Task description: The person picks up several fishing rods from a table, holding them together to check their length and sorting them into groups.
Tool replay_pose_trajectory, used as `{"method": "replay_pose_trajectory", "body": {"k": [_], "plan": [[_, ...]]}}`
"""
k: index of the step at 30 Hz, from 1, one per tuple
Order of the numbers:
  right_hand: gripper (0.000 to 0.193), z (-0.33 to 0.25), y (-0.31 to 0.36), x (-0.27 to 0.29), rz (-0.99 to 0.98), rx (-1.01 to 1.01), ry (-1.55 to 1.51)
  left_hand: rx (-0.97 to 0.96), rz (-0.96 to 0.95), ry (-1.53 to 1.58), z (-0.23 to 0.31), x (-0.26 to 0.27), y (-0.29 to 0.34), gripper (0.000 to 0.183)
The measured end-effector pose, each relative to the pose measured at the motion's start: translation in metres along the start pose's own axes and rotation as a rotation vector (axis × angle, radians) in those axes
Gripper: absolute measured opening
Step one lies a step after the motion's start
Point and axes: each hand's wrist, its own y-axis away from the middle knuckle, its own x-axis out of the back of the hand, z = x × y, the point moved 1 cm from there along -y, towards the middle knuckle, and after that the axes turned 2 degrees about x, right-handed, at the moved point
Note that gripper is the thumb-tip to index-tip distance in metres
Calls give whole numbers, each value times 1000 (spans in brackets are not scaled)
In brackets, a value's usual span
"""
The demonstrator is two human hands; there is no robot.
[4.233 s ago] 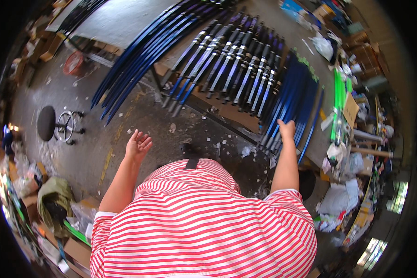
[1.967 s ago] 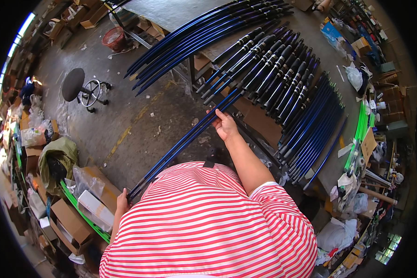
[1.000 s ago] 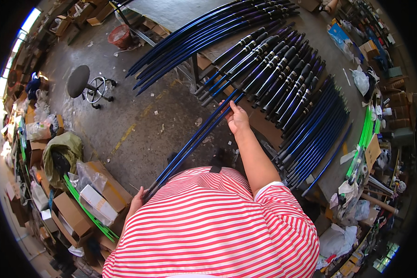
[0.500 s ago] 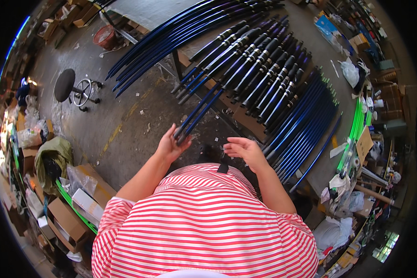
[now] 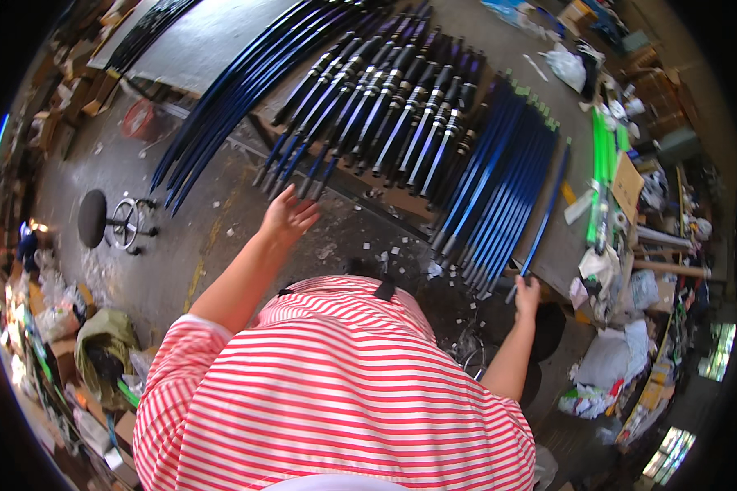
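A lone blue rod [image 5: 547, 211] ends at the right fingers [image 5: 522, 284], grip unclear; the left fingers [image 5: 306, 216] spread beside grey rod butts [image 5: 318, 191].

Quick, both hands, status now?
Left hand: open, fingers spread, beside the rod ends.
Right hand: at the near end of the lone blue rod; can't tell if closed on it.

- My left grip [image 5: 291, 219], fingers spread, is just beside the dark rods [image 5: 395, 80].
- My right grip [image 5: 525, 285] is at the lower end of a lone blue rod [image 5: 549, 206].
- Dark rods overhang the tabletop [image 5: 213, 45].
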Motion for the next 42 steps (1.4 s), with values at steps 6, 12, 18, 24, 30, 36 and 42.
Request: {"method": "replay_pose_trajectory", "body": {"k": [6,12,18,24,30,36,42], "plan": [[16,-47,-2,-36,-294,-172,-574,89,-15,-124,12,106,15,51],[38,-40,-11,-46,-395,-108,-664,103,-46,-74,34,150,45,26],[14,-65,2,-33,-455,-284,-732,18,-30,-54,47,175,69,19],[14,-170,80,-80,-471,25,-1204,57,-204,-197,37,140,91,20],[10,-341,225,-172,-583,369,-1278,88,-566,-298,11,50,129,31],[15,-363,319,-249,-801,812,-739,-371,-372,-80,19,50,141,32],[22,-402,342,-257,-927,676,-1034,-348,81,-170,39,195,98,36]]}}
